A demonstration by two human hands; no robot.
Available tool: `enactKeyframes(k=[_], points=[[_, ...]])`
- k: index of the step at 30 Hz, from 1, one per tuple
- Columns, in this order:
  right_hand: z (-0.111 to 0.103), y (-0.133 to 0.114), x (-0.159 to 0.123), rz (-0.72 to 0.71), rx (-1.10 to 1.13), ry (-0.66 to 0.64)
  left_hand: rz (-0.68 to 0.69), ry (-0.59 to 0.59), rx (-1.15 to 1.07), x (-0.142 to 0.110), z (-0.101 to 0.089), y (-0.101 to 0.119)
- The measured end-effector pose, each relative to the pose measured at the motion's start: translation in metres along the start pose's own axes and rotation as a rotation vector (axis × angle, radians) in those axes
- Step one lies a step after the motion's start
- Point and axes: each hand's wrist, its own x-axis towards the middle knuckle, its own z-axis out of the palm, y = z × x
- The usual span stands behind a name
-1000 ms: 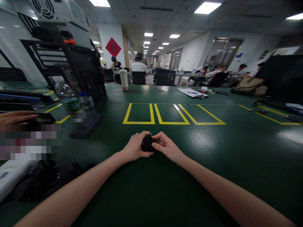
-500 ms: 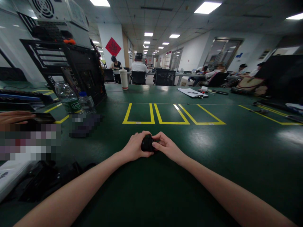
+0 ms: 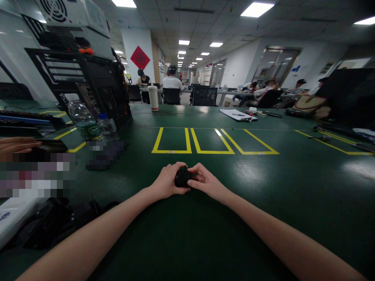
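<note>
A small, glossy black rounded object [image 3: 182, 178], like a little case, is between my two hands just above or on the green table; I cannot tell which. My left hand [image 3: 167, 181] wraps round it from the left, thumb toward me and fingers over the far side. From the right, my right hand [image 3: 205, 180] pinches its edge with thumb and fingertips. The fingers hide part of the object's far and right sides.
Yellow tape outlines [image 3: 171, 152] mark the green table ahead. To the left are a water bottle [image 3: 83, 117], a black computer frame [image 3: 99, 84] and another person's hand [image 3: 19, 145]. A white cup [image 3: 153, 98] and a clipboard [image 3: 238, 114] stand farther back.
My right thumb and fingertips have shifted slightly left against the black object, and less of its thin right edge shows. My left hand looks unmoved.
</note>
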Motion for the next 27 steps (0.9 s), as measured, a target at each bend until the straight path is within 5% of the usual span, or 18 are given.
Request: enactKeyframes(k=[27], points=[[0.0011, 0.0052, 0.0026, 0.032, -0.096, 0.075, 0.006, 0.013, -0.003, 0.0004, 0.0020, -0.0009]])
